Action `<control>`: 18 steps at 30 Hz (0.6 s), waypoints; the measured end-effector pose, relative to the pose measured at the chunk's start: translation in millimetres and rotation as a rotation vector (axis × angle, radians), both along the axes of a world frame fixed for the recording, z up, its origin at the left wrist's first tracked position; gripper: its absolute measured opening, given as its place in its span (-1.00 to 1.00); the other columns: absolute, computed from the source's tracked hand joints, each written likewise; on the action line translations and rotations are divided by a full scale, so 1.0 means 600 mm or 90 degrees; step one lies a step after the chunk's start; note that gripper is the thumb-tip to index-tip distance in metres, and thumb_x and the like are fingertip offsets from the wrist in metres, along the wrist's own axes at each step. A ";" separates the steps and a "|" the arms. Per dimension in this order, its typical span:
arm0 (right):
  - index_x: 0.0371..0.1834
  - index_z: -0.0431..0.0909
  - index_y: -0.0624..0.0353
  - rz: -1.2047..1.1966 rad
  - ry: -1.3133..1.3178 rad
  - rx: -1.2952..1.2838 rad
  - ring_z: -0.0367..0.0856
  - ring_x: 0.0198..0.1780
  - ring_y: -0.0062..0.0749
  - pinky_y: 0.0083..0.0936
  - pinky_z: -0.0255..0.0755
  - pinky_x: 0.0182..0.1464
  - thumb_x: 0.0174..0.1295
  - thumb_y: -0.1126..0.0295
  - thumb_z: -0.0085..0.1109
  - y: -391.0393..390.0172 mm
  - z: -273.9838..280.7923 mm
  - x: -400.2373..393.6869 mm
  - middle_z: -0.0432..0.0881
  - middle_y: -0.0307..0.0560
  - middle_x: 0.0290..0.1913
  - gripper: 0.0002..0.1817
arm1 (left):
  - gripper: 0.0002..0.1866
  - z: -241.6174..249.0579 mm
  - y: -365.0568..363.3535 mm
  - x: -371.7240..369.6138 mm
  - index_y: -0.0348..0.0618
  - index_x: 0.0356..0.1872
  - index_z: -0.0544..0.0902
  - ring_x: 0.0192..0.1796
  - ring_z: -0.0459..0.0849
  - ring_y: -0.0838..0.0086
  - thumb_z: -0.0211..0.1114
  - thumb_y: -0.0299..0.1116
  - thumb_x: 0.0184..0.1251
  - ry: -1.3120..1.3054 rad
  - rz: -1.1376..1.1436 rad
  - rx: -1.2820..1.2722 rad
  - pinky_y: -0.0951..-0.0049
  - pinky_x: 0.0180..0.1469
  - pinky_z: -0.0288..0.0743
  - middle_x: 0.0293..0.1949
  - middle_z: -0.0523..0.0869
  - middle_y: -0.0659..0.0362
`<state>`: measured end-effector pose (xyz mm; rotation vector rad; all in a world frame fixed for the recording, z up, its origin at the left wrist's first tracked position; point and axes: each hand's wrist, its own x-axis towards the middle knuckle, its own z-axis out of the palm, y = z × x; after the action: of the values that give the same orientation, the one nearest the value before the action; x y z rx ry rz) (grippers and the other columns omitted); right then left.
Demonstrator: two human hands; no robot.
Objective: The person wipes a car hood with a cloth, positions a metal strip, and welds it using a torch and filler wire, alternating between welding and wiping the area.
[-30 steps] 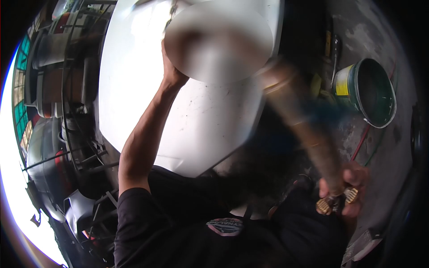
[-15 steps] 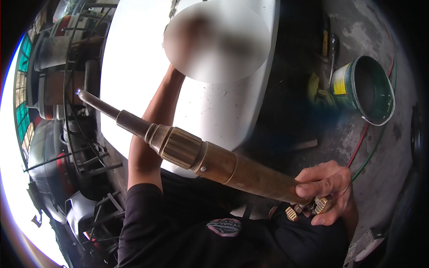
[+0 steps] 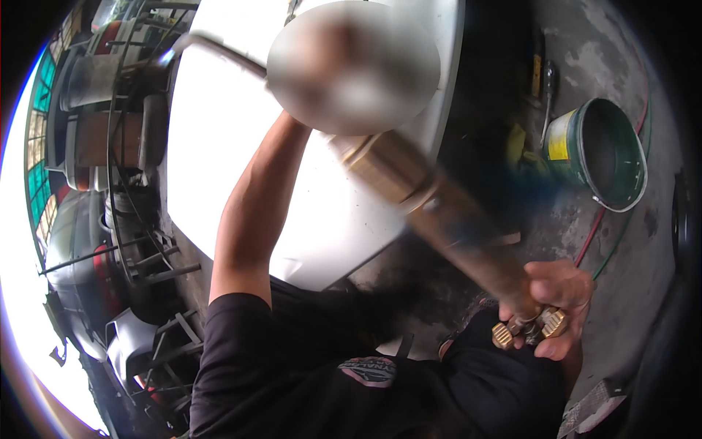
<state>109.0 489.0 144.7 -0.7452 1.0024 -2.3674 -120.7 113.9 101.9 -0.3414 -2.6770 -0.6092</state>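
My right hand (image 3: 567, 293) grips the brass gas torch (image 3: 461, 234) at its rear end, beside two ridged brass valve knobs. The torch slants up and left, and its bent tip shows a small pale-blue flame (image 3: 168, 57). A blurred oval covers part of the torch's neck. My left forearm (image 3: 256, 197) reaches over a large white panel (image 3: 212, 139). The left hand lies under the same blur, so its fingers and anything in them cannot be made out.
On the floor at right stands a green bucket (image 3: 614, 154) with a yellow label. Red and green hoses (image 3: 594, 234) run past it. A long-handled tool (image 3: 548, 95) lies behind. At left are metal racks (image 3: 113, 146) and stacked car parts (image 3: 80, 241).
The torch has swung upward, its flame end rising and shifting right over the white panel. My right hand has moved slightly right. My left arm stays nearly in place.
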 end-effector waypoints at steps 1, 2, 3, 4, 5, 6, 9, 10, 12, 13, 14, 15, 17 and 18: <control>0.41 0.53 0.27 -0.001 0.004 0.001 0.68 -0.45 -0.44 -0.62 0.58 -0.51 -0.04 0.46 0.56 0.007 -0.005 0.002 0.68 0.30 -0.23 -0.18 | -0.78 0.007 0.000 0.005 -0.30 -0.22 0.82 -0.28 0.82 0.17 0.44 -0.39 0.16 0.076 -0.030 -0.040 0.30 -0.11 0.66 -0.29 0.84 -0.02; 0.45 0.48 0.26 -0.024 -0.014 -0.018 0.68 -0.44 -0.42 -0.61 0.63 -0.49 -0.02 0.44 0.56 0.016 -0.007 0.006 0.67 0.34 -0.21 -0.16 | -0.81 0.016 -0.001 0.014 -0.31 -0.25 0.81 -0.29 0.81 0.17 0.41 -0.42 0.16 0.061 -0.056 0.026 0.26 -0.13 0.66 -0.28 0.84 -0.02; 0.49 0.44 0.24 -0.045 -0.033 -0.037 0.68 -0.44 -0.39 -0.60 0.68 -0.48 0.01 0.42 0.57 0.026 -0.012 0.011 0.67 0.37 -0.18 -0.13 | -0.78 0.028 0.006 0.015 -0.31 -0.17 0.81 -0.30 0.81 0.19 0.40 -0.43 0.20 0.021 -0.017 -0.007 0.26 -0.14 0.68 -0.27 0.85 -0.03; 0.55 0.36 0.18 -0.035 -0.037 -0.060 0.69 -0.41 -0.30 -0.55 0.74 -0.45 0.04 0.39 0.58 0.034 -0.023 0.013 0.63 0.42 -0.17 -0.08 | -0.76 0.037 0.011 0.028 -0.29 -0.10 0.81 -0.30 0.81 0.23 0.40 -0.44 0.23 -0.032 -0.002 0.073 0.27 -0.14 0.69 -0.27 0.85 -0.04; 0.55 0.36 0.18 -0.032 -0.036 -0.059 0.69 -0.41 -0.30 -0.55 0.74 -0.45 0.04 0.39 0.58 0.038 -0.021 0.020 0.63 0.42 -0.17 -0.08 | -0.73 0.046 0.016 0.042 -0.28 -0.04 0.80 -0.29 0.82 0.27 0.40 -0.44 0.26 -0.085 0.013 0.154 0.28 -0.13 0.69 -0.27 0.86 -0.04; 0.57 0.33 0.14 -0.080 -0.082 -0.067 0.70 -0.39 -0.24 -0.54 0.74 -0.46 0.05 0.39 0.58 0.040 -0.016 0.030 0.62 0.44 -0.17 -0.06 | -0.68 0.041 0.016 0.036 -0.25 0.06 0.78 -0.29 0.82 0.34 0.40 -0.43 0.29 -0.060 0.025 0.154 0.32 -0.12 0.70 -0.27 0.86 -0.06; 0.61 0.27 0.07 -0.100 -0.065 -0.067 0.73 -0.32 -0.16 -0.52 0.74 -0.46 0.05 0.40 0.59 0.046 -0.014 0.016 0.60 0.45 -0.19 -0.01 | -0.69 0.034 0.013 0.021 -0.30 0.04 0.77 -0.28 0.82 0.37 0.41 -0.47 0.27 -0.125 0.030 0.192 0.36 -0.16 0.69 -0.25 0.87 -0.04; 0.61 0.26 0.07 -0.064 -0.027 -0.065 0.73 -0.31 -0.16 -0.52 0.75 -0.45 0.04 0.41 0.59 0.044 -0.015 0.010 0.60 0.46 -0.18 0.00 | -0.65 0.021 0.009 0.015 -0.28 0.10 0.72 -0.20 0.81 0.42 0.43 -0.40 0.31 -0.155 -0.024 0.279 0.41 -0.13 0.69 -0.23 0.85 0.03; 0.62 0.26 0.07 -0.025 0.013 -0.065 0.74 -0.30 -0.16 -0.52 0.75 -0.44 0.04 0.41 0.60 0.039 -0.014 -0.006 0.60 0.46 -0.17 0.01 | -0.55 0.005 -0.001 0.010 -0.29 0.21 0.62 -0.08 0.79 0.47 0.46 -0.36 0.35 -0.212 -0.219 0.503 0.47 -0.11 0.70 -0.17 0.80 0.13; 0.62 0.26 0.07 0.002 0.066 -0.052 0.74 -0.30 -0.17 -0.52 0.76 -0.43 0.03 0.42 0.59 0.034 -0.010 -0.014 0.60 0.45 -0.17 0.01 | -0.56 0.013 0.004 -0.005 -0.27 0.20 0.64 -0.09 0.79 0.47 0.46 -0.39 0.33 -0.273 -0.174 0.344 0.48 -0.11 0.70 -0.13 0.80 0.11; 0.62 0.26 0.07 0.030 0.118 -0.039 0.74 -0.30 -0.18 -0.51 0.77 -0.41 0.03 0.43 0.59 0.033 -0.007 -0.018 0.60 0.45 -0.17 0.01 | -0.56 0.012 0.013 -0.010 -0.25 0.21 0.64 -0.10 0.78 0.47 0.46 -0.41 0.33 -0.264 -0.088 0.185 0.48 -0.10 0.70 -0.12 0.80 0.11; 0.62 0.26 0.07 0.030 0.117 -0.039 0.74 -0.30 -0.18 -0.51 0.77 -0.41 0.03 0.43 0.59 0.035 -0.006 -0.017 0.60 0.45 -0.17 0.01 | -0.56 0.038 0.038 0.002 -0.24 0.22 0.64 -0.11 0.78 0.47 0.45 -0.42 0.33 -0.252 -0.003 0.026 0.48 -0.09 0.70 -0.12 0.79 0.11; 0.61 0.26 0.07 0.011 0.127 -0.027 0.74 -0.30 -0.17 -0.52 0.78 -0.39 0.03 0.46 0.58 0.030 0.005 -0.016 0.61 0.43 -0.15 0.00 | -0.58 0.010 -0.004 -0.017 -0.24 0.19 0.66 -0.12 0.78 0.46 0.46 -0.42 0.32 -0.189 -0.099 0.046 0.45 -0.09 0.71 -0.13 0.79 0.11; 0.61 0.26 0.07 0.010 0.127 -0.027 0.74 -0.30 -0.17 -0.52 0.78 -0.39 0.03 0.46 0.58 0.036 -0.001 -0.008 0.61 0.43 -0.15 0.00 | -0.60 0.009 -0.009 -0.012 -0.24 0.15 0.68 -0.12 0.78 0.44 0.46 -0.42 0.30 -0.124 -0.194 0.067 0.42 -0.09 0.72 -0.15 0.79 0.11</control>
<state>104.2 510.7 144.2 -1.0175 1.0243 -2.3416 -127.6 108.4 107.4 -0.7003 -2.7841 -0.9123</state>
